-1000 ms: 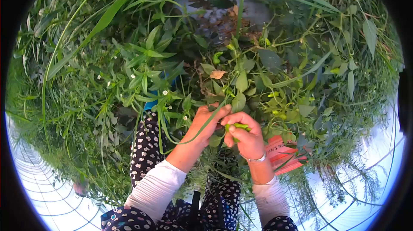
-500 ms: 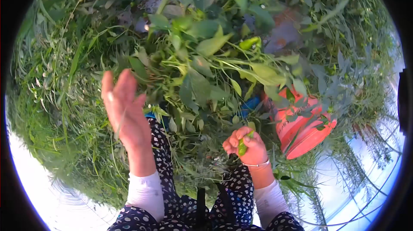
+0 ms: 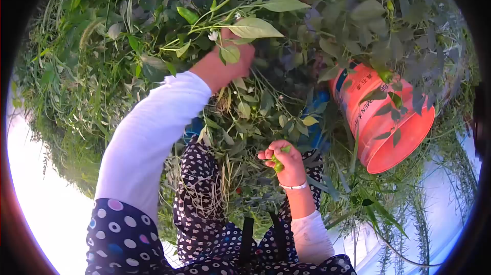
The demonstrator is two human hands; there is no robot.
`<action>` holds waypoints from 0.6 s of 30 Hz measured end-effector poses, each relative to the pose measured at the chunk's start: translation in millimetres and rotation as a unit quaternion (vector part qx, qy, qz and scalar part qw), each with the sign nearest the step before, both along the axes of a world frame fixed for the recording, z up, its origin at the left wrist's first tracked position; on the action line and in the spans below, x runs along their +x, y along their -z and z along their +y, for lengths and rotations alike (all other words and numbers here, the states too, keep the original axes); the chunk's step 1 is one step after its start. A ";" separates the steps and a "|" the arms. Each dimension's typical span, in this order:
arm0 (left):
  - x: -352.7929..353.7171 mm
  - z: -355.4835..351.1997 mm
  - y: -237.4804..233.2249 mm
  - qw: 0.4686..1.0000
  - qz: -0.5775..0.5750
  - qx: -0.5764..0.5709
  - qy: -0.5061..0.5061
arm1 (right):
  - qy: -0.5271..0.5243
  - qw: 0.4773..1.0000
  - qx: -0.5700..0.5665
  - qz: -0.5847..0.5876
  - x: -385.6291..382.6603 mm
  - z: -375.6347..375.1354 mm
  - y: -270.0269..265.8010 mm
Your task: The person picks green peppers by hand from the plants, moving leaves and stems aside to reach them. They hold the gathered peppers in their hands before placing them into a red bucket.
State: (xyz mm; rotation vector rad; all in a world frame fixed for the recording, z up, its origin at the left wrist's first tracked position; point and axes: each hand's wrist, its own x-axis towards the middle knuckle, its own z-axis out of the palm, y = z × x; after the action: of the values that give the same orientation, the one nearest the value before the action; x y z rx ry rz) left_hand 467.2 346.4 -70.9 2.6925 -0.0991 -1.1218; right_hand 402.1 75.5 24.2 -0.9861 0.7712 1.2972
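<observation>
My left hand reaches forward into a pepper plant, its fingers largely hidden behind leaves and stems. Whether they grip anything cannot be made out. A green pepper hangs on the plant to the upper left of that hand, near small white flowers. Closer to my body, above my knees, my right hand is closed around green peppers, which stick out between thumb and fingers.
To the right a red-orange bucket leans among the foliage, its mouth tilted toward me and leaves hanging across it. Dense grass and weeds crowd the left. My patterned trouser legs are below, with dry stalks by the left knee.
My left hand, open and raised with fingers apart before, has moved forward and right into the leaves. The right hand keeps its green peppers. The bucket appears farther right as the view shifts.
</observation>
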 end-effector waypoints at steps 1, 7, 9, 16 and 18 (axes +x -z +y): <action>-13.2 24.7 -6.4 0.998 -0.039 0.017 -0.051 | 0.004 1.000 0.001 0.009 1.3 -6.9 0.4; -90.5 139.1 -33.0 0.966 0.083 0.213 -0.118 | -0.074 0.989 -0.016 -0.127 28.6 -10.0 -1.5; -129.7 159.8 -17.9 0.956 0.124 0.232 -0.129 | -0.051 0.984 -0.005 -0.171 43.9 -0.8 0.2; -164.2 178.7 23.4 0.927 -0.081 -0.022 -0.366 | -0.238 0.950 -0.118 -0.165 50.4 79.1 82.0; -138.0 172.4 4.4 0.910 -0.051 -0.027 -0.410 | -0.300 0.946 -0.056 -0.106 6.9 117.3 105.9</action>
State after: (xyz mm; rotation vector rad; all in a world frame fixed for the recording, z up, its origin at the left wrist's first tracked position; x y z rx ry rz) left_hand 329.1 518.8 -75.3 2.3182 0.8838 -0.6805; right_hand 409.0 192.8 -81.7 -1.4998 0.3858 1.6362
